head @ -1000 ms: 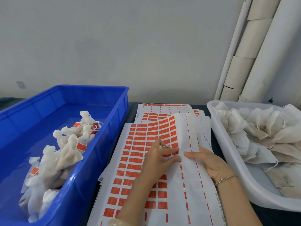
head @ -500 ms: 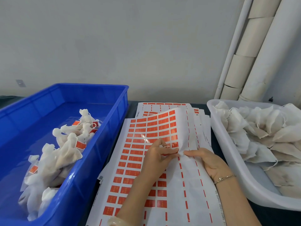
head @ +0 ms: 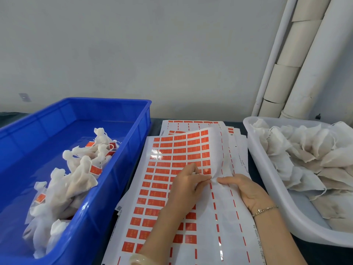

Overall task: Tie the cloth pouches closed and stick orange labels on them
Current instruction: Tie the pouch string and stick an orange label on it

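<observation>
- Mid-job at the labelling station: my left hand (head: 188,186) has its grip pinched on the glossy white label sheet (head: 166,169), gridded with small orange rectangular stickers. Thumb and fingertips meet at the last full column, apparently working up one sticker's corner.
- My right hand (head: 246,190) is released, its fingers laid across the stripped part of the sheet and pressing it towards the dark surface (head: 254,169). The paper puckers between my two hands, and its far end curls up.
- Tied white cloth pouches (head: 76,178), already carrying orange labels, lie heaped in the blue plastic crate (head: 118,188) on my left.
- Untied cream cloth pouches (head: 305,153) wait in the white plastic tub (head: 267,178) on my right. None is in my hands.
- The risks, as I judge them: the sticker may tear or fold onto itself if I pull at a sharp angle, and the whole sheet will lift with it if my right hand eases off.
- A creased backing could also make neighbouring labels peel off unasked.
</observation>
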### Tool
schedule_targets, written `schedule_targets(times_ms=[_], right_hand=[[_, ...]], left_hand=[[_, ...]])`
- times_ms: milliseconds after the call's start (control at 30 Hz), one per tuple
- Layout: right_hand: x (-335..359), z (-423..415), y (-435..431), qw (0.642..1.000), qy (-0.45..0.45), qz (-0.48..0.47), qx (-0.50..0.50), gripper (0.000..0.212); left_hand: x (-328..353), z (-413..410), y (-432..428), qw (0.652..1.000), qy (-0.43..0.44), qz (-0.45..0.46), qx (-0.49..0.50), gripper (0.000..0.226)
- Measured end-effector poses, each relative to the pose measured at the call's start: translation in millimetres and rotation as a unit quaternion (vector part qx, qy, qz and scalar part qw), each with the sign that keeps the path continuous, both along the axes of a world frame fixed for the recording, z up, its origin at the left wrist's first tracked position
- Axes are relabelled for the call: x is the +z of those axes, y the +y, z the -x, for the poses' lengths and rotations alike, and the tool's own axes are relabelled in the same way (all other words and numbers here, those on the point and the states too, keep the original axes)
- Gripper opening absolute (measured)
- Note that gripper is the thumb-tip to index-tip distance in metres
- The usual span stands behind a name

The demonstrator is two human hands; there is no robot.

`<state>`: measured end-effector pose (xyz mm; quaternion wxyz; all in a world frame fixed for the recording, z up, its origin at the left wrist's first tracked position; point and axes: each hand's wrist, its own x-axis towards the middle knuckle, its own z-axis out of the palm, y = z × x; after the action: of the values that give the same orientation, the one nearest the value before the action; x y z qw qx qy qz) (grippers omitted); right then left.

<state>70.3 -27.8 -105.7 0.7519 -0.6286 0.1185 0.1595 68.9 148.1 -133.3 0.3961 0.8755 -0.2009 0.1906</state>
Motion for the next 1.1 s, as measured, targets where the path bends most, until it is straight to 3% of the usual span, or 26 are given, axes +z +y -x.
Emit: schedule_targets(times_ms=[267,533,767,1100], right_hand=[[2,6,-1,0.999,0.003,-0.049,-0.017,0.039],[4,7,0,0.999,0.013,-0.039,-0.014,0.034],[5,7,-2,0.999,0.021,-0.034,-0.003,0.036],[-6,2,-9,0.994,-0.064,0.085,-0.021,0.038]], left_hand=[[6,5,3,0.999,-0.011,0.046,0.014,0.030],[3,4,4,0.999,-0.047,-0.012,-0.010,0.024],[4,2,2,1.000,0.003,0.017,0.014,0.025],[8,-4,9,0.970,0.053,0.197,0.132,0.008]])
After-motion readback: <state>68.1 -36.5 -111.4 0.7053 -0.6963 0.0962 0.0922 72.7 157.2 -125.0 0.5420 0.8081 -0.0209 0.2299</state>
